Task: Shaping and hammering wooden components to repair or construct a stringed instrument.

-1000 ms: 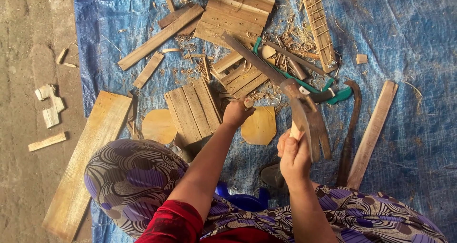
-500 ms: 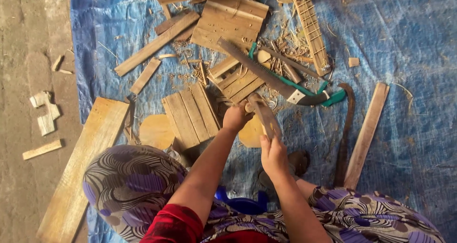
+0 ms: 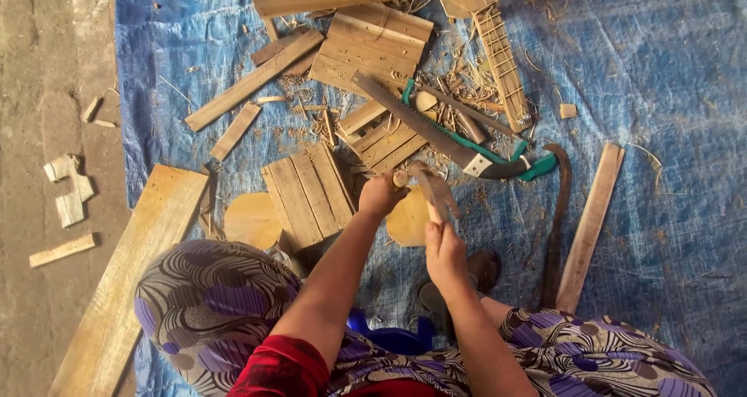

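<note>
I sit on a blue tarp (image 3: pixel 661 78) strewn with wood. My left hand (image 3: pixel 380 195) is closed around a small pale wooden piece (image 3: pixel 401 179) whose end sticks out above my fist. My right hand (image 3: pixel 445 247) grips the handle of a blade tool (image 3: pixel 433 191), which is motion-blurred and angled up toward the wooden piece, right beside my left hand. A rounded wooden disc (image 3: pixel 406 224) lies on the tarp under both hands.
A green-handled hand saw (image 3: pixel 459 149) lies just beyond my hands. A dark curved blade (image 3: pixel 556 218) and a narrow plank (image 3: pixel 591 226) lie to the right. A slatted panel (image 3: pixel 307 191), another disc (image 3: pixel 253 219) and a long plank (image 3: pixel 124 288) are left. Offcuts (image 3: pixel 68 191) dot the ground.
My right hand has swung the blade tool from the right in toward my left hand. My left hand has stayed on the small wooden piece.
</note>
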